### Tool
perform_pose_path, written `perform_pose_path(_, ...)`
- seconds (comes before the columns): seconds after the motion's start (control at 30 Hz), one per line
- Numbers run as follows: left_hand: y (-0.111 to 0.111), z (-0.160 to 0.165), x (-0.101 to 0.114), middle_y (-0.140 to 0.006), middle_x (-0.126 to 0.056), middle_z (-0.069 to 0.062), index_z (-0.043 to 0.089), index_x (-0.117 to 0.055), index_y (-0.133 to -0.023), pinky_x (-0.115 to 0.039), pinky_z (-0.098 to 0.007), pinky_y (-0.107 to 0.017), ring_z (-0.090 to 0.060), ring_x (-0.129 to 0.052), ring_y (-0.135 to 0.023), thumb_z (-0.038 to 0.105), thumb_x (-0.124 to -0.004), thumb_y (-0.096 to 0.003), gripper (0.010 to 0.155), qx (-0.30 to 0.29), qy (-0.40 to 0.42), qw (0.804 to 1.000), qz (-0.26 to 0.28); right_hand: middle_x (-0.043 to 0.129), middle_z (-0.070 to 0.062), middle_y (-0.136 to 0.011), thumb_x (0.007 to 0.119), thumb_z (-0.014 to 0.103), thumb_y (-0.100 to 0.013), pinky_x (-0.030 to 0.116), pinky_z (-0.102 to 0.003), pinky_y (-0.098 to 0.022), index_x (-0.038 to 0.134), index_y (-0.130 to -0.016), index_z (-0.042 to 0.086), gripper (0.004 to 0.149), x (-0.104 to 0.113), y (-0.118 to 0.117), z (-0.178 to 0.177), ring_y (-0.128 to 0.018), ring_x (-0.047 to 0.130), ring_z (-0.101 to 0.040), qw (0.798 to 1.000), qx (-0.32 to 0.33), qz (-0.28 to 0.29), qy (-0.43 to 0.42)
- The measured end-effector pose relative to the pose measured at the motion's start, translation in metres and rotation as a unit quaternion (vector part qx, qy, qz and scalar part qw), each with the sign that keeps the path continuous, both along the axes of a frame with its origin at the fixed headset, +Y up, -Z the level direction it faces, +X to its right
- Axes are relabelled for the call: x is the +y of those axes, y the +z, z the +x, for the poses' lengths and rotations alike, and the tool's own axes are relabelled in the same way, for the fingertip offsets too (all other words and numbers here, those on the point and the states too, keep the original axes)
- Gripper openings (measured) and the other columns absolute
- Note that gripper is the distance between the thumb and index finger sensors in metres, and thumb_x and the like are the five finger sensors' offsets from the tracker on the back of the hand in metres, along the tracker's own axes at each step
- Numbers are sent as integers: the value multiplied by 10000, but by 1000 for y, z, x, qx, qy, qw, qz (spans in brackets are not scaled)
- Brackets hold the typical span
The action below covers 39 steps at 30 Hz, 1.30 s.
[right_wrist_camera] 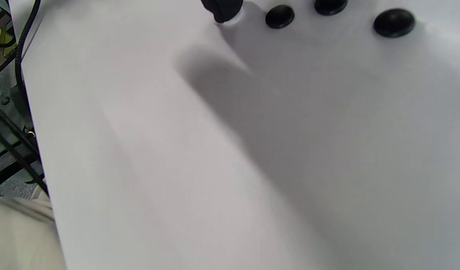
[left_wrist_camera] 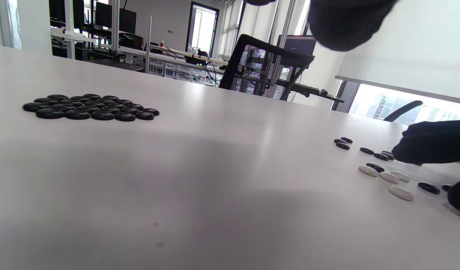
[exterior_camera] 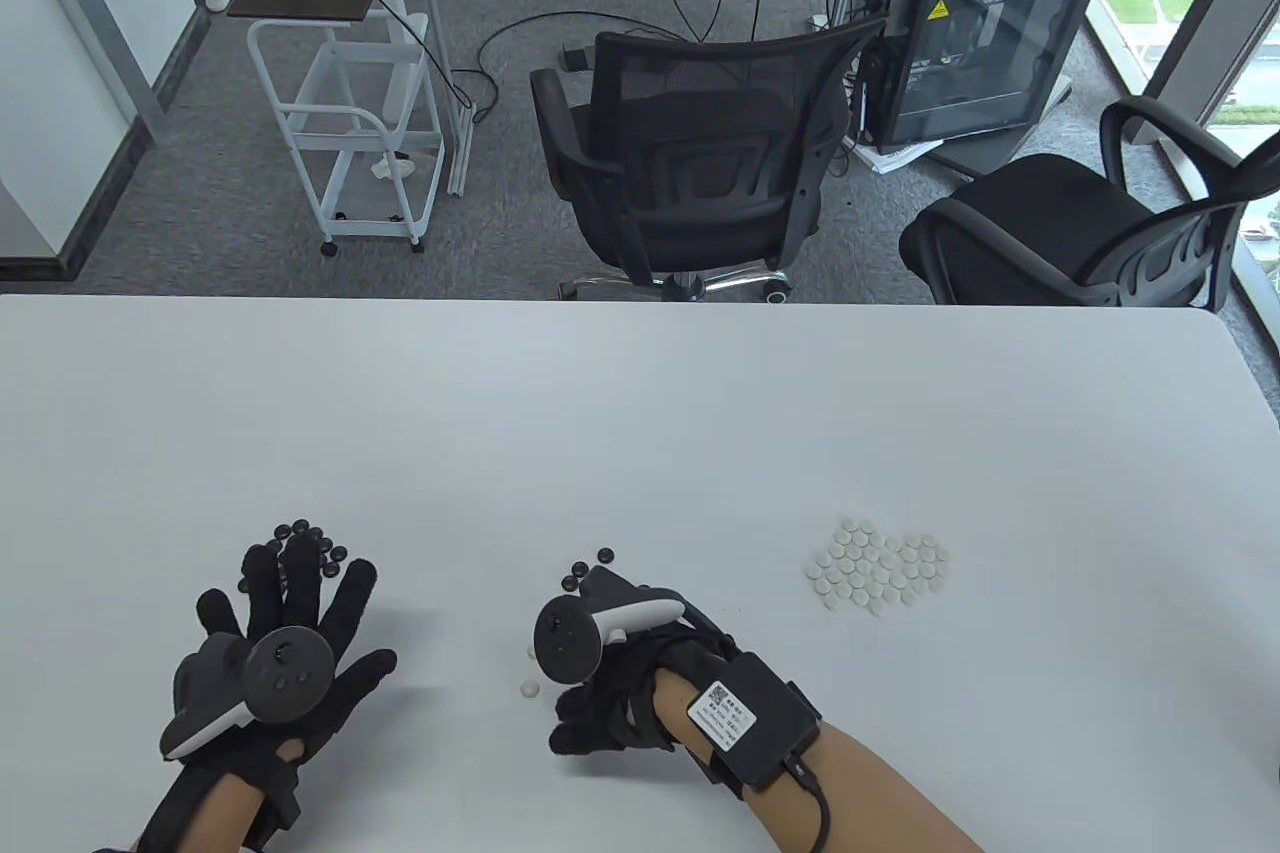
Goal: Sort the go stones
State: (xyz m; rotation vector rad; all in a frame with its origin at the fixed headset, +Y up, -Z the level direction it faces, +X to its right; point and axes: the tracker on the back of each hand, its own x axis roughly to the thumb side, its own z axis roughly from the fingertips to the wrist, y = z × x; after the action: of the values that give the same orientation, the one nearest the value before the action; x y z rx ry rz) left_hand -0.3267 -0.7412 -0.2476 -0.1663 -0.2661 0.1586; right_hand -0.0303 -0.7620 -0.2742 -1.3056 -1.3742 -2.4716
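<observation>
Table view: a mixed cluster (left_wrist_camera: 387,168) of black and white stones lies mid-table near the front edge, mostly hidden under the right hand (exterior_camera: 620,683). That hand's fingers curl down over it; whether they pinch a stone I cannot tell. One white stone (exterior_camera: 529,688) lies just left of it. The left hand (exterior_camera: 285,663) lies flat, fingers spread wide, fingertips at the black pile (left_wrist_camera: 89,107). The white pile (exterior_camera: 880,565) sits well to the right. Two office chairs (exterior_camera: 690,153) stand beyond the table (exterior_camera: 640,413).
</observation>
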Motion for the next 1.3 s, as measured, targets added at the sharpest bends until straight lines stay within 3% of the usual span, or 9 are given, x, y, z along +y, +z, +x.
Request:
perform_pose_path(0.23,-1,1,-2,-1104,199,-267,222,-163,-1203,70,-814,-463,-548,231,-910,576,-565,-606,802,0,-7,1000,-5,-1,-465,-1034,539,473,-574,104,-916,-478,556,-1116,44,691,4,22,73,-804,-75,-721,997,-51,16,57)
perform_pose_path(0.4,-1,3,-2,-1104,201,-269,221,-162,-1203,71,-814,-462,-549,232,-909,574,-567,-606,803,-4,-12,1000,-4,-6,-461,-1035,550,468,-573,94,-918,-475,545,-1117,54,683,5,8,153,-805,-79,-719,980,-172,35,88)
perform_pose_path(0.57,-1,5,-3,-1105,200,-267,222,-162,-1203,71,-814,-462,-549,232,-909,576,-566,-606,803,-5,-13,1000,-5,-12,-470,-1031,559,465,-577,85,-919,-473,517,-1127,32,701,4,-13,220,-803,-82,-720,950,-291,45,98)
perform_pose_path(0.7,-2,5,-4,-1105,200,-265,224,-162,-1202,71,-814,-463,-547,231,-910,576,-566,-606,802,-5,-14,1000,-6,-27,-471,-1025,553,464,-578,81,-919,-476,482,-1134,39,704,2,-25,239,-801,-97,-721,939,-329,51,89)
perform_pose_path(0.97,-2,5,-3,-1105,199,-267,222,-163,-1202,69,-814,-463,-548,230,-910,575,-567,-606,802,-2,-15,1000,-9,-39,-467,-1024,547,464,-573,75,-919,-481,451,-1141,37,717,-3,-48,243,-805,-100,-719,929,-360,61,65)
perform_pose_path(1.3,-2,5,-3,-1104,201,-266,221,-160,-1202,72,-814,-462,-548,233,-909,575,-566,-607,803,0,-12,1000,-8,-30,-468,-1029,536,472,-573,84,-919,-482,470,-1146,13,738,-1,-57,245,-802,-104,-711,923,-377,67,35)
